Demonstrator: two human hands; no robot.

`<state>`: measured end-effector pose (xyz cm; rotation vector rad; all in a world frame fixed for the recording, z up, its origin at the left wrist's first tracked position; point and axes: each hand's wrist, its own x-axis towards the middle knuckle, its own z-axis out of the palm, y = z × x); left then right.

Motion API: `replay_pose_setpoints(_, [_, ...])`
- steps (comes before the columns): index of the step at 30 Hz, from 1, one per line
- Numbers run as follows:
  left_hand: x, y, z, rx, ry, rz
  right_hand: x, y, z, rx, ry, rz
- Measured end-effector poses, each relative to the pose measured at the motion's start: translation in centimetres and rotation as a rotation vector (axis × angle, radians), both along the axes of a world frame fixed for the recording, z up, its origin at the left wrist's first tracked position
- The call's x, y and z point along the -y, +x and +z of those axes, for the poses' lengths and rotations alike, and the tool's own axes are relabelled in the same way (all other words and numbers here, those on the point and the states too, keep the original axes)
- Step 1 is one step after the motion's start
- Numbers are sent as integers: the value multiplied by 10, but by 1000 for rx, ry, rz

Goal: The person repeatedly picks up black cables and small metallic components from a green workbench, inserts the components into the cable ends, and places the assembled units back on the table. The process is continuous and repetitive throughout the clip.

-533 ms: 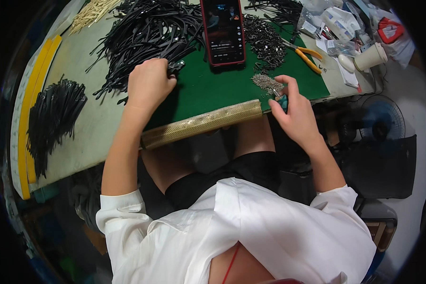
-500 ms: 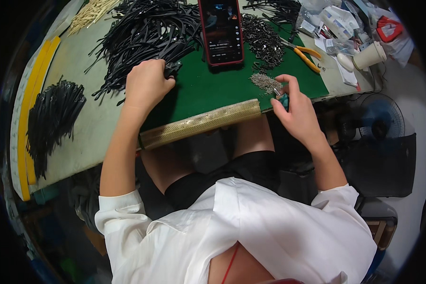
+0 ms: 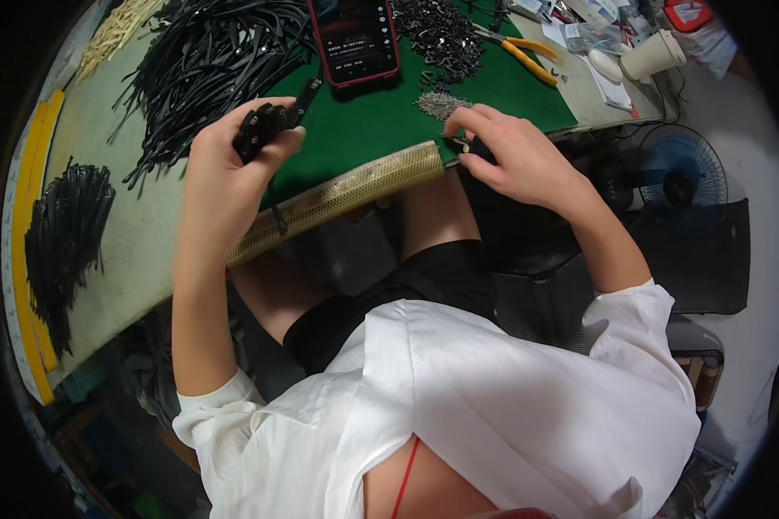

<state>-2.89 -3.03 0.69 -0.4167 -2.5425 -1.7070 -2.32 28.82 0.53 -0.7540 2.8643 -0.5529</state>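
My left hand point(image 3: 221, 169) is closed around a bundle of black straps point(image 3: 264, 128), their thick dark ends bunched above my fingers. A thin strap end hangs below it over the mesh-patterned, gold-coloured edge roll point(image 3: 346, 192). My right hand point(image 3: 528, 160) grips what looks like a small screwdriver point(image 3: 480, 150); its dark handle is mostly hidden in the palm and a thin metal shaft points left, close to the roll's right end. Just beyond the right fingers lies a heap of tiny silver screws point(image 3: 444, 105) on the green mat point(image 3: 346, 130).
A big tangle of black straps point(image 3: 208, 73) covers the far left, with another strap bundle point(image 3: 65, 233) beside a yellow strip point(image 3: 39, 251). A phone point(image 3: 355, 43), small black parts point(image 3: 441, 43), orange-handled pliers point(image 3: 528, 56) and a cup point(image 3: 653, 56) stand farther back. A fan point(image 3: 679, 169) is at right.
My left hand has lifted the straps and turned, bringing them nearer me. My right hand has moved left from beside the screw heap to the roll's end, with the tool in it.
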Motion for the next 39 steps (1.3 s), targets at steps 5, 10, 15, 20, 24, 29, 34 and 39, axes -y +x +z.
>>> replay_pose_setpoints(5, [-11,11,-1,22,149,-27,4,-1,-3,-23,29,-38])
replay_pose_setpoints(10, [-12,12,-2,-9,159,-27,3,-1,1,-10,67,-14])
replay_pose_setpoints(15, [-11,13,-3,-27,145,-12,4,-1,3,5,78,3])
replay_pose_setpoints(20, [-12,16,0,-23,188,27,10,-6,5,-1,95,12])
replay_pose_setpoints(24, [-14,20,2,-99,234,28,14,-6,8,-11,146,8])
replay_pose_setpoints(29, [-17,29,8,-180,102,93,19,-5,14,9,171,-11])
replay_pose_setpoints(34, [-29,29,2,-352,41,155,13,-10,3,-131,-118,117])
replay_pose_setpoints(39, [-40,33,-5,-427,26,163,66,19,38,663,-881,-115])
